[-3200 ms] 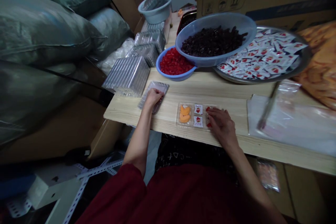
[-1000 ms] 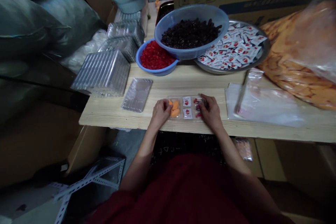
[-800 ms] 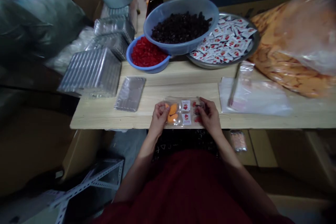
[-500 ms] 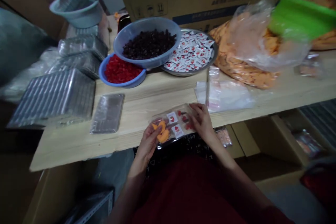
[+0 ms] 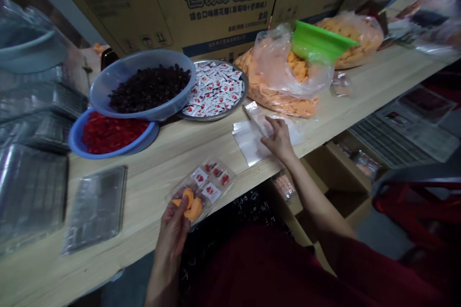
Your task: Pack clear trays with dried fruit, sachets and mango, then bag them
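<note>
In my left hand [image 5: 173,228] is a clear plastic tray pack [image 5: 226,172], with thumb and fingers pinching its near left end. Inside it lie orange candies [image 5: 194,208], two white printed sachets [image 5: 211,192] and several small red and dark pieces. My right hand [image 5: 279,138] rests over a stack of clear plastic bags [image 5: 248,143], thumb and fingertips apart on the top of it. Whether a bag is caught between those fingers does not show clearly.
Behind stand a bowl of dark candies [image 5: 151,87], a blue bowl of red candies [image 5: 108,134] and a metal dish of sachets [image 5: 216,90]. A large bag of orange candies [image 5: 277,98] holds a green scoop [image 5: 320,41]. Clear trays [image 5: 95,204] stand left; cartons [image 5: 230,0] line the back.
My right hand has let go of the tray pack and moved right, onto the plastic bags. My left hand keeps hold of the pack. The view has turned to the right.
</note>
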A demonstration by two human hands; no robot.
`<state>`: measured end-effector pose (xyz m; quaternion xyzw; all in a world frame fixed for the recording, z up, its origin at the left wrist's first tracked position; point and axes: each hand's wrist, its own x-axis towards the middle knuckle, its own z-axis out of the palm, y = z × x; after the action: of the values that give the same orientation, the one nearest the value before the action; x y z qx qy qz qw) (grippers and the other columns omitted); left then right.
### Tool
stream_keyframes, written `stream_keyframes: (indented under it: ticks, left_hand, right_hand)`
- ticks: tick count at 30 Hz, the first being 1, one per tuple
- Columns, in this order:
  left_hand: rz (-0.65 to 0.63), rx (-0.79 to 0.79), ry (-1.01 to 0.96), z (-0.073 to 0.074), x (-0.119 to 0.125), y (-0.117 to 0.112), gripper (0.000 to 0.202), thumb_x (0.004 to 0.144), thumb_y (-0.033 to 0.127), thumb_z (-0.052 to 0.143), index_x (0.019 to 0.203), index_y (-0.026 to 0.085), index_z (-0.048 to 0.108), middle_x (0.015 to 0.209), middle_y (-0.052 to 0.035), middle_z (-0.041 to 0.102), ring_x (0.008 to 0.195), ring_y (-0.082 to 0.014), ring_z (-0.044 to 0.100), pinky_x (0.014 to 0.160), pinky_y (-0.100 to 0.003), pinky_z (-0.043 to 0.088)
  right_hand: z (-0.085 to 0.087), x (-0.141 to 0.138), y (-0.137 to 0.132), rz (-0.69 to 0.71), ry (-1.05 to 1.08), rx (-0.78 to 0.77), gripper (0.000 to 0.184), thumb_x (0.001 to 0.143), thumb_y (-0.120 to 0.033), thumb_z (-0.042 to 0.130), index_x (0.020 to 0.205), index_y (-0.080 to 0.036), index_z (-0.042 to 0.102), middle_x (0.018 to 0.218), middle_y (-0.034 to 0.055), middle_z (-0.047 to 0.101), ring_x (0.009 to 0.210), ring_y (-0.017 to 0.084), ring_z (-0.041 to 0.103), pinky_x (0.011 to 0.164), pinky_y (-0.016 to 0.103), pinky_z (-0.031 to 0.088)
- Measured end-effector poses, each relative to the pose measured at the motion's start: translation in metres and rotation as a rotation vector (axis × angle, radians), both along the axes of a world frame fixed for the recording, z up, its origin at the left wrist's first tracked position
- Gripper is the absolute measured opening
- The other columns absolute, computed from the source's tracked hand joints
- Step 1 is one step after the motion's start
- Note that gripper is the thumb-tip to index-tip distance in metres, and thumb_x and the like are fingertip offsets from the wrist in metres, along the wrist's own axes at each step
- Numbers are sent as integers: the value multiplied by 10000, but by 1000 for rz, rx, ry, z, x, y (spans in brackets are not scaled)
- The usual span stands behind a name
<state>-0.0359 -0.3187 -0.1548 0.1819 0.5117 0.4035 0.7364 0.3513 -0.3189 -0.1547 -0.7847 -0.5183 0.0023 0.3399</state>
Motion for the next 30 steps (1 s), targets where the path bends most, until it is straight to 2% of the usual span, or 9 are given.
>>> stream_keyframes:
  ticks: [4,7,9,12,15,17,23,27,30]
  left_hand:
    - [11,11,4,-1,1,-1,351,705,230,882,1018,166,734,1095,-80,777,984,-243,762,844,-319,654]
    - [32,4,0,-2,2,-2,371,704,217,887,1036,148,735,1090,-88,779,953,-227,765,833,-296,648]
    - [55,8,-3,-2,2,-2,375,701,214,890,1035,143,734,1048,-82,786,915,-215,767,815,-280,644]
    - [64,30,-17,-3,3,-2,379,697,220,897,1029,137,734,1013,-76,789,882,-197,765,815,-259,632]
    - [69,37,-40,-1,4,-2,390,687,212,903,1024,127,727,1041,-90,785,893,-201,764,832,-270,630]
    - [84,28,-40,1,4,-2,376,691,191,895,1019,127,722,1050,-97,783,909,-212,764,843,-292,634]
    - [101,34,-53,4,5,-1,350,719,208,877,1031,144,733,1031,-92,785,947,-215,757,870,-297,630]
    - [118,38,-70,1,14,1,295,728,212,868,984,140,742,999,-78,784,882,-183,752,847,-270,625]
    - [120,68,-87,-1,26,4,290,745,225,857,999,144,741,1041,-83,779,897,-181,747,853,-274,619]
  right_hand:
    - [11,42,-21,10,-26,-122,669,709,-230,673,1369,-145,610,1305,176,532,1209,354,503,1056,533,426]
    - [8,40,-36,-67,-68,-208,591,768,-283,686,1346,-174,621,1375,190,530,1260,398,462,1046,612,380]
    - [5,16,-41,-59,-124,-160,545,836,-388,684,1342,-194,618,1395,183,531,1277,404,442,1047,619,363]
    - [2,-36,-37,98,-113,-168,397,910,-485,631,1151,-177,700,1175,165,630,1107,337,534,961,500,456]
    - [1,-78,-21,135,-154,-313,278,892,-408,660,1001,-159,717,1054,179,639,997,325,562,809,430,509]
    - [3,-90,-9,117,-217,-409,206,883,-304,648,989,-143,722,1059,204,643,995,340,577,737,409,509]
    - [11,-79,8,178,-210,-559,234,932,-203,530,897,-144,754,987,182,709,876,274,658,684,342,471]
    - [8,-65,2,139,-61,-469,158,841,-128,576,823,-151,731,897,134,738,794,229,656,676,303,431]
    - [1,-52,-2,103,251,-342,91,775,-153,644,687,-158,668,714,61,699,671,170,600,627,266,403]
